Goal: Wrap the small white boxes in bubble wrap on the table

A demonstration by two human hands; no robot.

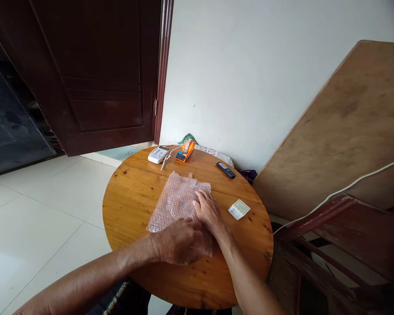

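A pinkish, clear sheet of bubble wrap (180, 197) lies on the round wooden table (128, 205), its surface creased. My right hand (208, 211) rests on its right side, palm down, with the fingers loosely spread. Closer to me, my left hand (180, 241) is closed over the near part of the wrap, fingers curled into it; the fingertips are hidden from view. A corner of the wrap shows to the right of that hand. Whether anything lies inside the wrap, I cannot tell.
At the table's back are a white box-like device (158, 155) with a cable and an orange tape dispenser (185, 151). A dark handheld device (226, 169) and a small printed card (239, 209) lie to the right. A wooden chair (348, 232) stands beyond the table.
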